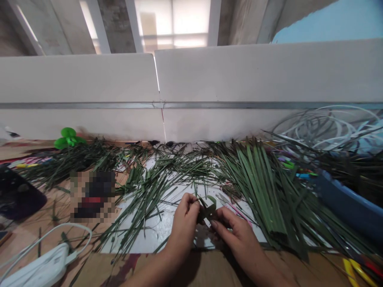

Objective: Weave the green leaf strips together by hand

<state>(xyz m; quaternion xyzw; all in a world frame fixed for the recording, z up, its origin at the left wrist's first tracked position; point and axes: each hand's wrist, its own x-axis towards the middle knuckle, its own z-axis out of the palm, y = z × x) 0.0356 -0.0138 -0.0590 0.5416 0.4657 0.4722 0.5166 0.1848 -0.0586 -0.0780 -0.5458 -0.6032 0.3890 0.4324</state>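
Note:
Between my two hands is a green leaf strip (210,208), bent into a loop over the white work surface. My left hand (187,213) pinches its left side with thumb and fingers. On the other side, my right hand (231,229) grips the lower right part, thumb and forefinger pressed together. A small whitish piece shows between the right fingertips and the leaf; its kind is unclear. Just beyond the hands lie a pink-handled tool (239,211) and scattered cut leaf strips (143,199).
A thick bundle of long green leaves (263,191) lies to the right, beside a blue basin (350,207) holding dark leaves. Yellow-handled scissors (354,271) are at the lower right. A white power strip (38,267) with a cable occupies the lower left. A white partition (239,79) stands behind.

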